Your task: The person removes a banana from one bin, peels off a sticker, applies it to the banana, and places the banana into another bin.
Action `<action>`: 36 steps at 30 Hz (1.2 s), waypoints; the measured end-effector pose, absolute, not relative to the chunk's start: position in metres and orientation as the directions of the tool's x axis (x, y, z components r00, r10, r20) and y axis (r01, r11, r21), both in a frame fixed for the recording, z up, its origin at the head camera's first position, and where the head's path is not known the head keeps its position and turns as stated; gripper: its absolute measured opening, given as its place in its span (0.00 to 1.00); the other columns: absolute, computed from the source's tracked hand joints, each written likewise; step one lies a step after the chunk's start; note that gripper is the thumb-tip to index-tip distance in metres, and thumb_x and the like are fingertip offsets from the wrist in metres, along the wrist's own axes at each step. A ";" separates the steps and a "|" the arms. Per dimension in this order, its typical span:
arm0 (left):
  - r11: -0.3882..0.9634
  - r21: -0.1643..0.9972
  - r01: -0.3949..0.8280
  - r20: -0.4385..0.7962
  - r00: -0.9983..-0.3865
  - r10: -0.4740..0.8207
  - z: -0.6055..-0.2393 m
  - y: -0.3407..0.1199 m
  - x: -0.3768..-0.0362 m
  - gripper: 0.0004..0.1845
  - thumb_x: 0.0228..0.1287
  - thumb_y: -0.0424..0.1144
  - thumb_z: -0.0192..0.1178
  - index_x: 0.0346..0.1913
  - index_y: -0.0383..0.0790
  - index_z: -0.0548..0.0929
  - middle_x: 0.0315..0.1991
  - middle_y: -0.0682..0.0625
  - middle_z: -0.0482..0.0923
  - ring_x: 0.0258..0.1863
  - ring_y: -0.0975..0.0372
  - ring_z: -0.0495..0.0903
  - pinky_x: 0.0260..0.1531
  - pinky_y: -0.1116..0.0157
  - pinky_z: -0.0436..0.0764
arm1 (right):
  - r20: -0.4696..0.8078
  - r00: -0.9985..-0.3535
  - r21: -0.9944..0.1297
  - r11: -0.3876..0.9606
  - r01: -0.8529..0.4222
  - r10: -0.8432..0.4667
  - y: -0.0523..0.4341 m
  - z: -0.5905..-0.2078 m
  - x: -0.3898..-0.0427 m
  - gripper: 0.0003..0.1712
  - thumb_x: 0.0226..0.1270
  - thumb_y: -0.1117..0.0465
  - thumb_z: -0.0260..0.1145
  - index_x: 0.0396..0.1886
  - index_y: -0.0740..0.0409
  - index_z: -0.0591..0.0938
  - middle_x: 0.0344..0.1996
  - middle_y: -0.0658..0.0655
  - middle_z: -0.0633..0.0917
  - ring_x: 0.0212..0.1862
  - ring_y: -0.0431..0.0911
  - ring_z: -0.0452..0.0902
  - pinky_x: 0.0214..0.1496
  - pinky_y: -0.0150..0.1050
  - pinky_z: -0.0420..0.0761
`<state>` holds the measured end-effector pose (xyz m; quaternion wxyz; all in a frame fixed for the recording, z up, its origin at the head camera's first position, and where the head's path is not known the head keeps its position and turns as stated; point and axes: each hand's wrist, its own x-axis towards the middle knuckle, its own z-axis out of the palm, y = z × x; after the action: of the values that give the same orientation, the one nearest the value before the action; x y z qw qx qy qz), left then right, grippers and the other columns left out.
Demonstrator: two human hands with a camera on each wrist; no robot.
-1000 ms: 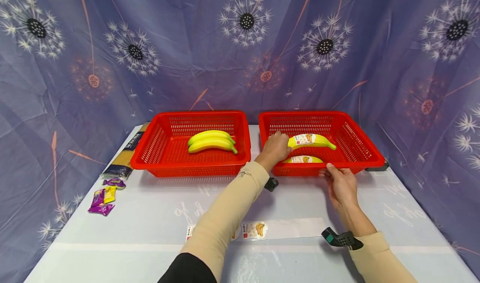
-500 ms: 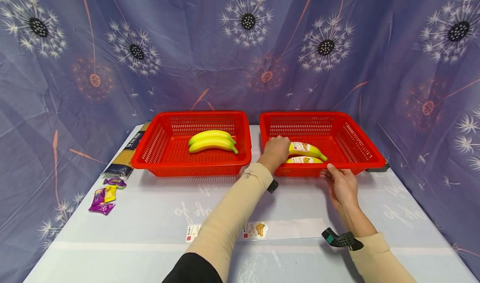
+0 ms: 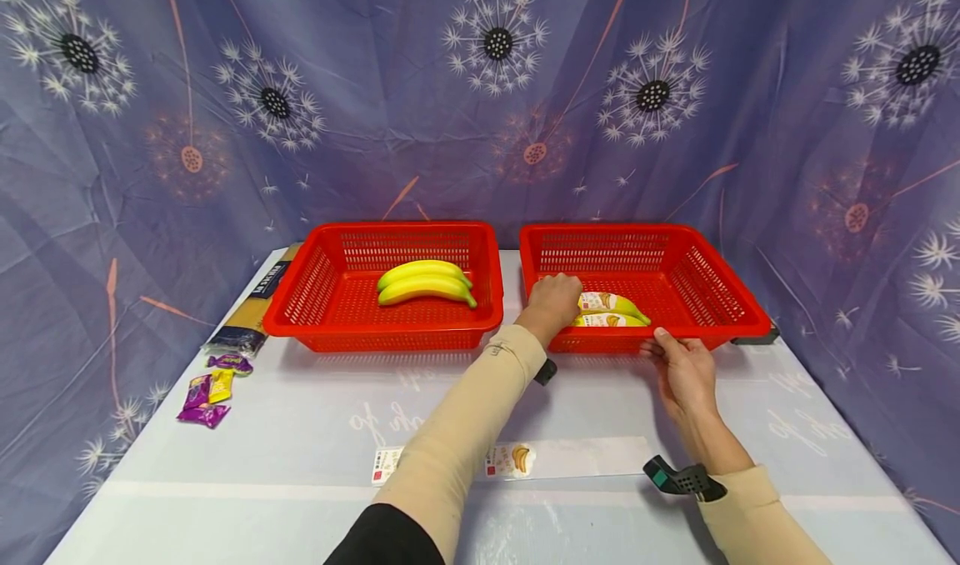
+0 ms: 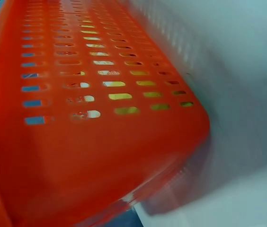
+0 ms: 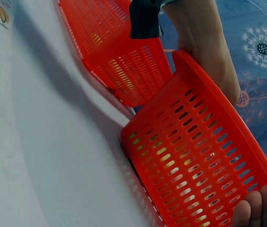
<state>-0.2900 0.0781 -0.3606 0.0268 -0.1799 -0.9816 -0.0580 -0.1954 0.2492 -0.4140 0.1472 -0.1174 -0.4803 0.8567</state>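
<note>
My left hand [image 3: 553, 303] reaches over the front left corner of the right red basket [image 3: 720, 298] and grips the left end of a yellow banana [image 3: 617, 302]; its fingertips are hidden. That banana carries a white label and lies against a second labelled banana [image 3: 633, 321] along the basket's front wall. With the thumb over the front rim and the fingers against the outer wall, my right hand [image 3: 684, 369] holds the basket. In the right wrist view, fingers [image 5: 256, 208] touch the slotted wall. Yellow and white show through the slots in the left wrist view.
A second red basket [image 3: 382, 329] on the left holds two bananas [image 3: 426, 288] without labels. A strip of banana labels [image 3: 570, 457] lies in front, partly under my left forearm. Small candy packs [image 3: 202, 415] and a brown package [image 3: 251, 315] lie at the table's left edge.
My left hand has lowered the banana and drawn it forward, so it now lies beside the front one. The right hand has stayed on the basket rim.
</note>
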 end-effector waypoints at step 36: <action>0.622 0.750 0.227 0.283 -0.959 0.008 -0.336 -0.117 -0.256 0.20 0.58 0.42 0.62 0.53 0.39 0.79 0.51 0.43 0.79 0.56 0.50 0.73 0.57 0.54 0.71 | 0.160 -0.978 -0.947 0.258 -0.190 -0.132 0.115 -0.388 -0.171 0.25 0.62 0.62 0.64 0.59 0.60 0.74 0.56 0.59 0.79 0.51 0.46 0.78 0.51 0.28 0.75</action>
<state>-0.2558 -0.1174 -0.3363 0.1270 -0.0659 -0.8914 -0.4300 -0.1710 0.1146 -0.3880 0.0242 0.1017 -0.7929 0.6004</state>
